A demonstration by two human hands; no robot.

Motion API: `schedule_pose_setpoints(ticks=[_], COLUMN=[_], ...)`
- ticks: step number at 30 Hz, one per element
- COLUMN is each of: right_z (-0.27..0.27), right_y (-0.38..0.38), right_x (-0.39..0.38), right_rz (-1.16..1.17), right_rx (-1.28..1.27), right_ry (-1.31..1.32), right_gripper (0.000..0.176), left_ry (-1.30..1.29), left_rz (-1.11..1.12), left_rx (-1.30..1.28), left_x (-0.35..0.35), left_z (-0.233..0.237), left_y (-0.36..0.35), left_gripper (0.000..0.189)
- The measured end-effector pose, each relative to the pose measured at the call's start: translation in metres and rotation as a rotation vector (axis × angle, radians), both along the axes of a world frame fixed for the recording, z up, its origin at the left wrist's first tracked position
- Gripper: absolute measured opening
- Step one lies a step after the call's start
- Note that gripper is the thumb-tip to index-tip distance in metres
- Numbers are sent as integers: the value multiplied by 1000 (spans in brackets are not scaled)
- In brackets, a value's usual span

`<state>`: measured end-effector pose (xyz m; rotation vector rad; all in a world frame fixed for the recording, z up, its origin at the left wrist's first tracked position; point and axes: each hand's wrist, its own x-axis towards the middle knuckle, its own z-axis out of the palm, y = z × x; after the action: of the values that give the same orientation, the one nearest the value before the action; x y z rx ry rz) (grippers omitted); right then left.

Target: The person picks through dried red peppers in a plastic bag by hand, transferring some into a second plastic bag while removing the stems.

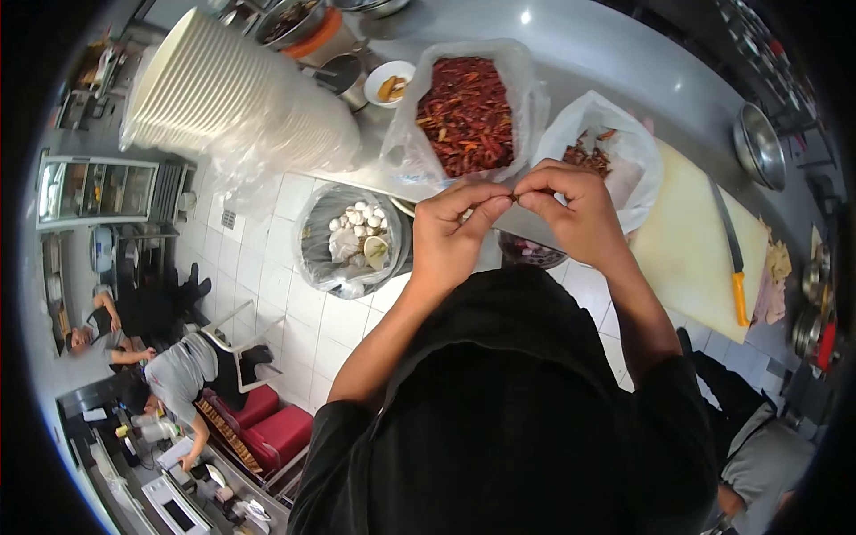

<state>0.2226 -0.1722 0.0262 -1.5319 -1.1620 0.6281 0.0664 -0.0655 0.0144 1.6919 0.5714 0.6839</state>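
My left hand (459, 218) and my right hand (573, 207) meet at the fingertips, thumbs against forefingers. Pinched between them is a small dark bit that looks like a dried chili (514, 198), mostly covered by the fingers. Just beyond my left hand, a clear plastic bag (526, 76) stands open, full of dried red chilies (465, 116). Behind my right hand is a second, whiter bag (637, 165) with a smaller heap of dark red chili pieces (588, 153) inside.
A cutting board (695, 241) with a yellow-handled knife (733, 245) lies at right. Stacked white containers (232, 98) and a small white bowl (390, 85) stand at left. A lined bin (312, 241) is on the floor. Other people (183, 370) are at lower left and lower right.
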Motion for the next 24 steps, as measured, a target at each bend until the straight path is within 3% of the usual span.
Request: schedule_pose_setpoints(ticks=[3, 5, 9, 12, 16, 19, 21, 22, 23, 24], right_z=[-4, -9, -20, -9, 2, -24, -72, -120, -115, -126], right_y=[21, 39, 77, 97, 122, 155, 183, 192, 185, 173], right_x=[-27, -51, -115, -164, -225, -263, -284, -290, -282, -278], right_rz=[161, 294, 500, 366, 110, 86, 221, 227, 492, 528], right_rx=[-43, -68, -65, 5, 406, 600, 369, 199, -109, -129], right_ry=[203, 362, 584, 654, 372, -137, -315, -650, -662, -560], right_gripper=[10, 10, 11, 12, 12, 21, 28, 29, 28, 22], left_ry=[-20, -144, -399, -480, -407, -403, -363, -352, -292, -232], left_rz=[15, 26, 113, 310, 678, 813, 823, 817, 816, 823], left_rx=[-442, -556, -716, -636, -453, -372, -352, -354, -341, -322], left_x=[-45, -81, -155, -217, -299, -332, -334, -328, -319, -309], left_z=[4, 1, -5, -9, -3, -11, -21, -24, -27, -29], left_y=[10, 16, 22, 31, 38, 42, 46, 49, 51, 54], left_gripper=[10, 12, 14, 14, 19, 22, 22, 21, 21, 21])
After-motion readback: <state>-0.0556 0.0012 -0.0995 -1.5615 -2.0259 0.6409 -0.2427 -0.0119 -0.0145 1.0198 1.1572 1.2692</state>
